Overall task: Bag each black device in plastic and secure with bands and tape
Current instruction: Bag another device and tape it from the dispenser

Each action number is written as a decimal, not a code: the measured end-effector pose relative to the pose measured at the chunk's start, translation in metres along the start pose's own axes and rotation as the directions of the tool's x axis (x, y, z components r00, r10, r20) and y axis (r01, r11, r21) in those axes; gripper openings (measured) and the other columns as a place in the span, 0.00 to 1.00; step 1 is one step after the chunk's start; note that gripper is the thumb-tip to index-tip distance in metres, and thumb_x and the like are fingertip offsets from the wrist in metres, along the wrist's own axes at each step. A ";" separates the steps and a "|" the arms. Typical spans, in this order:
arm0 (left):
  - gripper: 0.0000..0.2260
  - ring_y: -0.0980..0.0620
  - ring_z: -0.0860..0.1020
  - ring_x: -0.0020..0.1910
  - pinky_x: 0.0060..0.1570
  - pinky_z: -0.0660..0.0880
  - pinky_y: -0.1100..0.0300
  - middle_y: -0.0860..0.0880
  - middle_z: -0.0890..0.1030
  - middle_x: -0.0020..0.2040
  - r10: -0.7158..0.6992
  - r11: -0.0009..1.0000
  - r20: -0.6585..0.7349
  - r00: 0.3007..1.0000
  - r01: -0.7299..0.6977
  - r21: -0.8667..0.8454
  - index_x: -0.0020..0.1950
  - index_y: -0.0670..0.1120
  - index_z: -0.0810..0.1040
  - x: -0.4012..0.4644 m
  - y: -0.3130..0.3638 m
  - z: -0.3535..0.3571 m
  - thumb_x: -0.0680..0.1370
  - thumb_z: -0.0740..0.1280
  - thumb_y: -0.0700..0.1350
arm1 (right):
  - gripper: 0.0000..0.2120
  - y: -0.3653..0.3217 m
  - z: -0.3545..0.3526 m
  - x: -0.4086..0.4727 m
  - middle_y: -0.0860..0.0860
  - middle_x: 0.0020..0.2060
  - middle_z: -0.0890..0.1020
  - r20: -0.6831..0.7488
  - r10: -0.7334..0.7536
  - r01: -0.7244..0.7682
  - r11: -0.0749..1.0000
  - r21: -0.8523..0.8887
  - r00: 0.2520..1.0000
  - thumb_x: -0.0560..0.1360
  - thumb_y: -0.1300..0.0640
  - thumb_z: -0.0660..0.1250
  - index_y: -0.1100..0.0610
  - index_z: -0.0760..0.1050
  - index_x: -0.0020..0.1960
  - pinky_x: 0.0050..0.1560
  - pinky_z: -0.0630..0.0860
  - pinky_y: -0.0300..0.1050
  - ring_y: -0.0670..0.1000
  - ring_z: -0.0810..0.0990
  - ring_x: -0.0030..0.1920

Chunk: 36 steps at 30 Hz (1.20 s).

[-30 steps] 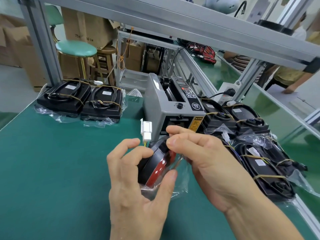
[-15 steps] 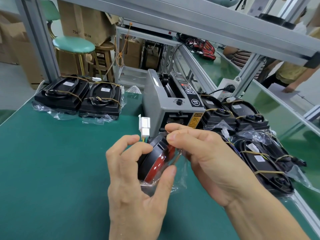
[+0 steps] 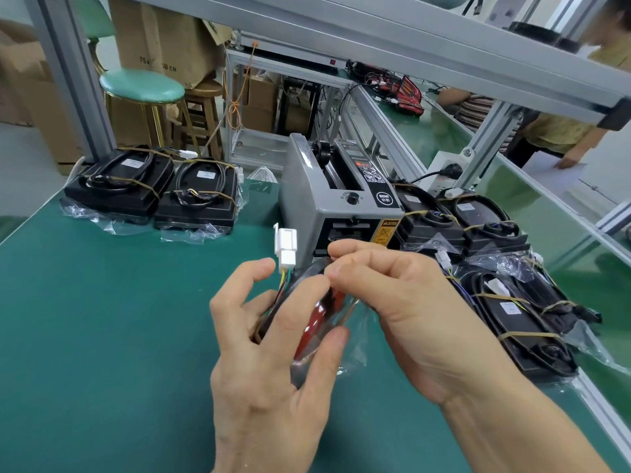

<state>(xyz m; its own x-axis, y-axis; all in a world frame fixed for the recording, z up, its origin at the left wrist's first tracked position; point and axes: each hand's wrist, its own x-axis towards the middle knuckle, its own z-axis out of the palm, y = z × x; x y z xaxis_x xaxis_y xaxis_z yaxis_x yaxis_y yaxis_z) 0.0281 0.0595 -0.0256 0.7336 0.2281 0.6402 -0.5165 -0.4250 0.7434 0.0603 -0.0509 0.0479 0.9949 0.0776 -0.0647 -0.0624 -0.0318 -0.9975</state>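
Observation:
A black device with a red face [image 3: 316, 319] sits in clear plastic, held on edge above the green mat. My left hand [image 3: 269, 363] grips it from below, thumb on the plastic, fingers curled over its top. My right hand [image 3: 406, 308] pinches the plastic or tape at the device's top edge; which one is unclear. A white connector [image 3: 286, 245] on coloured wires sticks up from the device. Two bagged, banded devices [image 3: 157, 189] lie at the back left. Several more banded devices [image 3: 512, 302] lie at the right.
A grey tape dispenser [image 3: 327, 199] stands just behind my hands. The green mat [image 3: 112, 319] stretches left. Aluminium frame posts [image 3: 73, 80] and a sloped rail [image 3: 392, 39] cross overhead. A stool [image 3: 141, 87] and cartons stand behind. A person's arm [image 3: 577, 145] shows at far right.
My left fingers have curled further over the top of the device. The right hand keeps its pinch in almost the same place.

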 end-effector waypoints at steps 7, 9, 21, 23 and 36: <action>0.13 0.46 0.80 0.48 0.36 0.79 0.53 0.51 0.66 0.64 0.012 0.999 0.001 1.000 -0.012 0.029 0.55 0.56 0.76 0.001 0.002 0.000 0.71 0.69 0.50 | 0.10 0.005 0.001 -0.001 0.43 0.44 0.81 -0.055 -0.107 0.099 0.986 -0.132 0.993 0.66 0.62 0.74 0.53 0.81 0.28 0.48 0.73 0.31 0.37 0.79 0.52; 0.12 0.45 0.80 0.46 0.36 0.79 0.53 0.52 0.66 0.63 0.011 1.000 0.002 1.000 -0.011 0.021 0.54 0.55 0.77 0.001 0.002 -0.001 0.71 0.69 0.50 | 0.06 0.008 -0.001 0.001 0.44 0.43 0.81 -0.109 -0.146 0.125 0.976 -0.177 0.983 0.64 0.61 0.74 0.52 0.80 0.32 0.49 0.77 0.37 0.40 0.81 0.49; 0.20 0.66 0.72 0.55 0.50 0.68 0.78 0.53 0.68 0.58 0.052 0.998 0.001 0.999 -0.052 0.023 0.63 0.52 0.73 0.002 -0.006 -0.005 0.71 0.68 0.50 | 0.01 0.029 -0.004 0.017 0.43 0.38 0.79 -0.062 -0.240 0.230 0.964 -0.136 0.969 0.76 0.56 0.67 0.52 0.78 0.46 0.46 0.72 0.36 0.40 0.76 0.40; 0.18 0.62 0.74 0.54 0.49 0.70 0.77 0.53 0.70 0.58 0.039 0.999 0.027 0.999 -0.038 -0.008 0.63 0.56 0.75 0.004 -0.012 -0.008 0.73 0.67 0.51 | 0.07 0.038 -0.010 0.024 0.42 0.46 0.80 0.027 -0.226 0.228 0.969 -0.100 0.974 0.76 0.51 0.67 0.51 0.77 0.53 0.51 0.72 0.35 0.39 0.77 0.46; 0.14 0.50 0.80 0.54 0.57 0.76 0.57 0.47 0.83 0.52 -0.388 0.604 0.228 0.893 0.434 -0.668 0.50 0.50 0.84 0.004 -0.058 -0.050 0.70 0.63 0.39 | 0.24 0.023 -0.017 0.008 0.45 0.47 0.82 0.450 -0.137 0.399 0.725 -0.561 0.882 0.65 0.46 0.78 0.47 0.75 0.58 0.52 0.77 0.49 0.47 0.81 0.47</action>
<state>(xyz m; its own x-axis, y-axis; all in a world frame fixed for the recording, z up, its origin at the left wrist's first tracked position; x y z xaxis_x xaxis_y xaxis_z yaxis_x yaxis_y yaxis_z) 0.0389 0.1289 -0.0568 0.9563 0.1688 0.2388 -0.2893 0.4275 0.8564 0.0684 -0.0681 0.0248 0.8506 0.5214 0.0679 0.3963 -0.5509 -0.7345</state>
